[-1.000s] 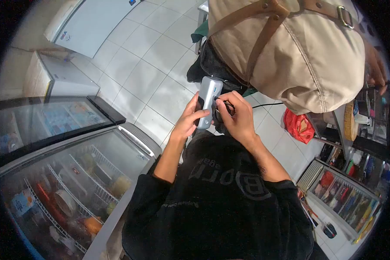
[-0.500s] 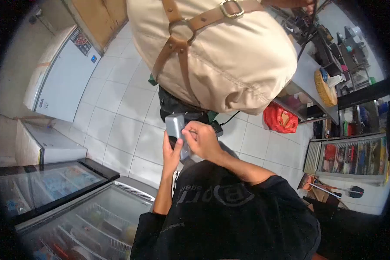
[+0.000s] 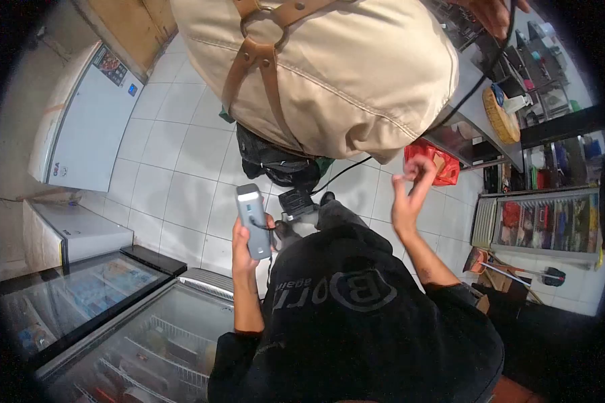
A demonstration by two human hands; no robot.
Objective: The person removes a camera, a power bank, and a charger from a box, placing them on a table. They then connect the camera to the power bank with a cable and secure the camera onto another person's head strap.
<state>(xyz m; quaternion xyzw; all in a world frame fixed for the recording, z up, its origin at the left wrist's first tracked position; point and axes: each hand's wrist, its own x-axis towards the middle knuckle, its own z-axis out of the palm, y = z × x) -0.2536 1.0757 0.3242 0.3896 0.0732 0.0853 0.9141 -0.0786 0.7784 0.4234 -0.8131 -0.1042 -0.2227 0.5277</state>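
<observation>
A grey box-like device (image 3: 254,225) with rounded edges is upright in my left hand (image 3: 243,245), its fingers and thumb wrapped round the lower part. A short dark cord loops across its front. To the right, my right hand (image 3: 410,198) is raised away from the device, its fingers curved and apart with nothing visible between them. A black bag (image 3: 275,161) hangs beyond the device, below the beige garment (image 3: 343,74) of another person. A small black box (image 3: 296,203) with a cable lies near the feet.
Brown leather straps (image 3: 265,54) cross the beige garment. Another person's hand (image 3: 494,15) is at the top right beside a black cable. Glass-topped freezers (image 3: 208,285) stand at the lower left, a white chest freezer (image 3: 94,114) at the upper left. A red bag (image 3: 447,169) sits by the counter.
My right hand has left the device and moved to the right, its fingers opening. My left hand has shifted slightly left and down with the device. The small black box shows more fully.
</observation>
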